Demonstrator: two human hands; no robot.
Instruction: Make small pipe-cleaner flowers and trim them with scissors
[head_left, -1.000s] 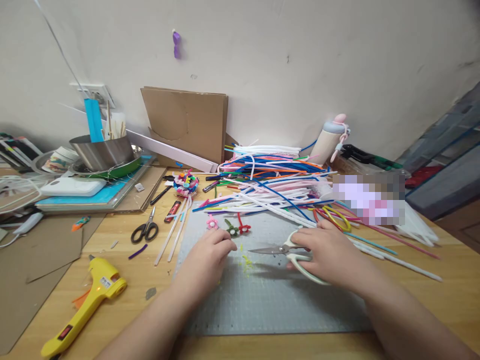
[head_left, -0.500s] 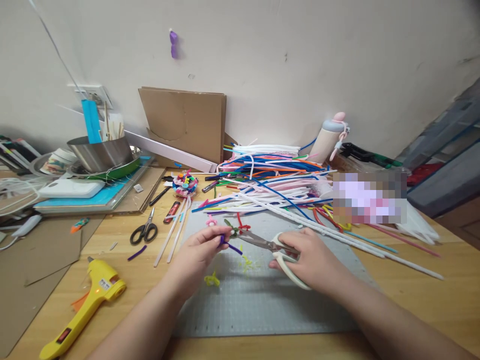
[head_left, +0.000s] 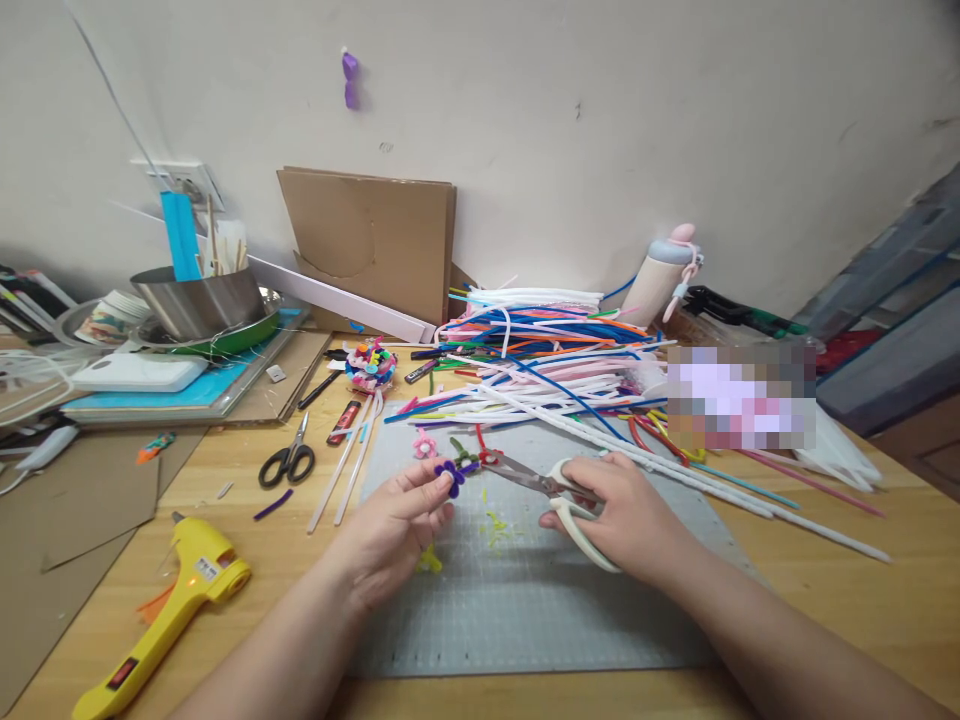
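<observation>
Between thumb and fingers, my left hand (head_left: 401, 520) pinches a purple pipe-cleaner flower (head_left: 450, 480) with a pale centre. A short purple tail sticks out from it to the right. My right hand (head_left: 619, 510) grips white-handled scissors (head_left: 529, 475); their blades point left, close to the tail. Whether the blades touch it I cannot tell. Just behind lie a pink pipe-cleaner flower (head_left: 425, 445), a green piece (head_left: 461, 452) and a red piece (head_left: 487, 452). On the grey cutting mat (head_left: 525, 610) are yellow-green scraps (head_left: 495, 528) and a yellow piece (head_left: 430, 560), partly hidden by my left hand.
A yellow glue gun (head_left: 199, 580) and black scissors (head_left: 289, 463) lie to the left. Behind the mat is a heap of coloured pipe cleaners (head_left: 540, 350). Cardboard (head_left: 367, 250) and a bottle (head_left: 652, 280) stand near the wall. A metal bowl (head_left: 195, 300) sits at back left.
My left hand has turned the purple flower, so its petals and pale centre now face the camera. Its tail has swung up toward the scissor blades. The scissors have barely moved.
</observation>
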